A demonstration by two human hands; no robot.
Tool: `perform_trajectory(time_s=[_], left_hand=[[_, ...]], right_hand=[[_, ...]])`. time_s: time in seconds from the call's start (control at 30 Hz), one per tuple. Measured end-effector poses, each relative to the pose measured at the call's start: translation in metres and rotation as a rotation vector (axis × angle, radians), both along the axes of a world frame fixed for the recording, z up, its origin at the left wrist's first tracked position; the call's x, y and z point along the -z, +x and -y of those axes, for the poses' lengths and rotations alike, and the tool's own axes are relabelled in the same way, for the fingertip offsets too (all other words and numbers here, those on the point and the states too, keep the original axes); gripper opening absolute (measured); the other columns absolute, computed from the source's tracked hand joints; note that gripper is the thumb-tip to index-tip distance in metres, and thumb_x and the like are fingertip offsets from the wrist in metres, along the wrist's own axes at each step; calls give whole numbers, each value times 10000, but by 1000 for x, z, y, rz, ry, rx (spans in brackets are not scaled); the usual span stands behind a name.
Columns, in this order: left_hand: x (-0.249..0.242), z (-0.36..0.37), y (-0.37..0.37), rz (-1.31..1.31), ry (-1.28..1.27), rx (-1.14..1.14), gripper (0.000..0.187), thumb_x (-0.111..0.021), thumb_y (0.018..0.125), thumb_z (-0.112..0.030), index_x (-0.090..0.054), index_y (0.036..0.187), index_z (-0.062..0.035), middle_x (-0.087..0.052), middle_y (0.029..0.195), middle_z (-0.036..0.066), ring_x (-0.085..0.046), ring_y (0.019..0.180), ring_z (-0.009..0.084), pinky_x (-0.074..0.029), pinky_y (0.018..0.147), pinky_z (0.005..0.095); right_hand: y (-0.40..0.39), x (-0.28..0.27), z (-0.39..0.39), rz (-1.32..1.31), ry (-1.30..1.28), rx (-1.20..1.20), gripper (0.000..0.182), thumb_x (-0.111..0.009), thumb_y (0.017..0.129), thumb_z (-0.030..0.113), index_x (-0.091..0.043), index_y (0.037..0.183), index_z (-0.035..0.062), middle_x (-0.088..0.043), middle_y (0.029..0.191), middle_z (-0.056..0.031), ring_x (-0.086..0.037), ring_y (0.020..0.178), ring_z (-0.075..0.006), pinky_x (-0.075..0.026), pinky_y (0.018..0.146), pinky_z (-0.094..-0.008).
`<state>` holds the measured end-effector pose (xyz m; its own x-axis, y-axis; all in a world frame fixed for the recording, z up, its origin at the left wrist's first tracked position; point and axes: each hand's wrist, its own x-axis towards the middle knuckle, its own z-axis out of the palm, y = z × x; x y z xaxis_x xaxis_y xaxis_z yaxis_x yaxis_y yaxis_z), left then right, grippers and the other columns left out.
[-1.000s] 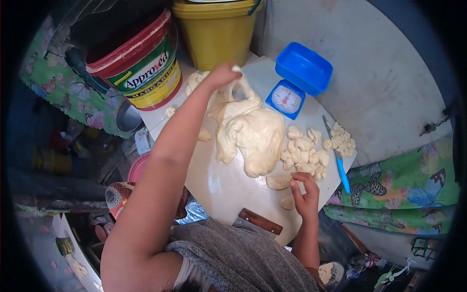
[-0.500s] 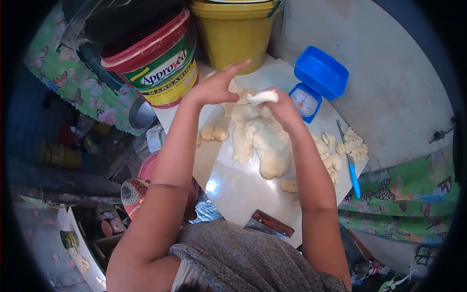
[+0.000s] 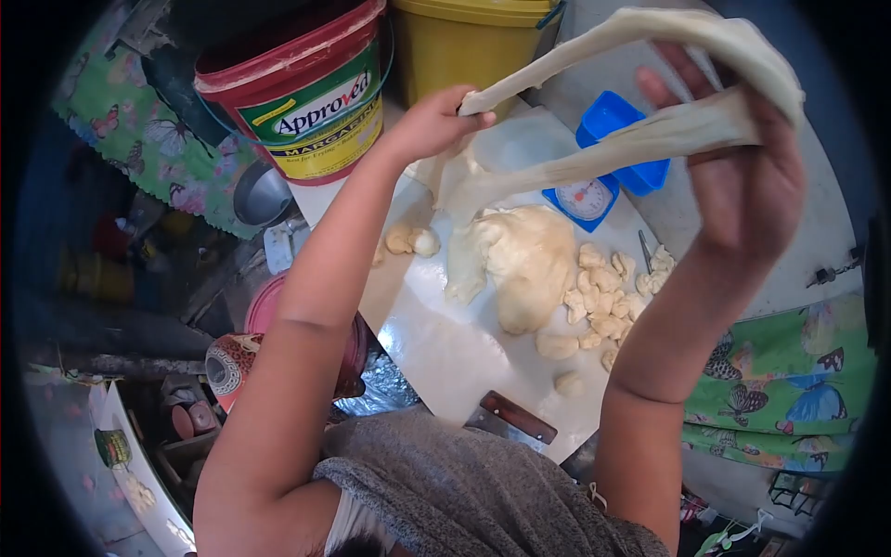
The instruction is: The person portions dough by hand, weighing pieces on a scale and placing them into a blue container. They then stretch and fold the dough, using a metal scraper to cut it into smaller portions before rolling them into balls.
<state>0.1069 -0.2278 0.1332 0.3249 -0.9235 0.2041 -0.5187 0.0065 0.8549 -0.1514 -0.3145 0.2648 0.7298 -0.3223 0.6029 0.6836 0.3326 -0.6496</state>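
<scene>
A long strip of dough (image 3: 622, 150) is stretched in a loop above the table. My left hand (image 3: 436, 123) pinches one end of it near the red bucket. Raised high at the right, my right hand (image 3: 750, 186) carries the loop, which passes over and behind its partly spread fingers. The lower strand slopes down toward the left, beside a large soft dough mass (image 3: 529, 269) on the table. Small dough pieces (image 3: 603, 297) lie in a cluster to the right of that mass. A few more dough lumps (image 3: 408, 239) sit to its left.
A red margarine bucket (image 3: 320, 121) and a yellow bucket (image 3: 464, 56) stand at the back. Behind the strip is a blue kitchen scale (image 3: 585, 200) with its blue tray (image 3: 608, 116). A dough scraper (image 3: 518, 416) lies at the near edge. My right forearm hides most of a knife (image 3: 645, 249).
My right hand has swung up and right, drawing the dough into a long loop. My left hand has moved slightly left and closed on an end. The view has shifted slightly.
</scene>
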Motion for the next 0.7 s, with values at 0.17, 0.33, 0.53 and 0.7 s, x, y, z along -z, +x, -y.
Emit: perform_trajectory(time_s=[0.17, 0.33, 0.53, 0.7], left_hand=[[-18, -22, -22, -191, -23, 147, 345, -696, 779, -232, -571, 1037, -40, -581, 856, -1, -518, 806, 90, -426, 758, 247], [2, -39, -16, 242, -63, 222, 688, -783, 634, -233, -470, 1234, -111, -503, 1176, 112, -451, 1111, 227, -347, 925, 327], [104, -21, 27, 713, 397, -3, 740, -792, 567, -222, -476, 1232, -143, -418, 1330, 80, -304, 1286, 328, -216, 1041, 424], [112, -3, 72, 347, 492, 117, 587, -729, 642, -208, -508, 1178, -118, -479, 1270, 89, -335, 1284, 274, -239, 1028, 409]], right_hand=[[-20, -59, -30, 90, -83, 208, 445, -366, 929, 119, -273, 1296, -114, -221, 1393, -279, -129, 1327, -424, -89, 1095, -580], [-40, -69, -39, 173, -173, -32, 450, -352, 935, 127, -254, 1307, -106, -221, 1399, -269, -132, 1333, -405, -89, 1094, -578], [-62, -2, -58, 138, -131, -186, 476, -389, 920, 155, -255, 1314, -76, -276, 1377, -250, -196, 1317, -389, -152, 1072, -597], [-50, 98, -99, -326, 15, 307, 570, -587, 747, 51, -356, 1268, 34, -452, 1216, -189, -503, 1073, -329, -456, 862, -469]])
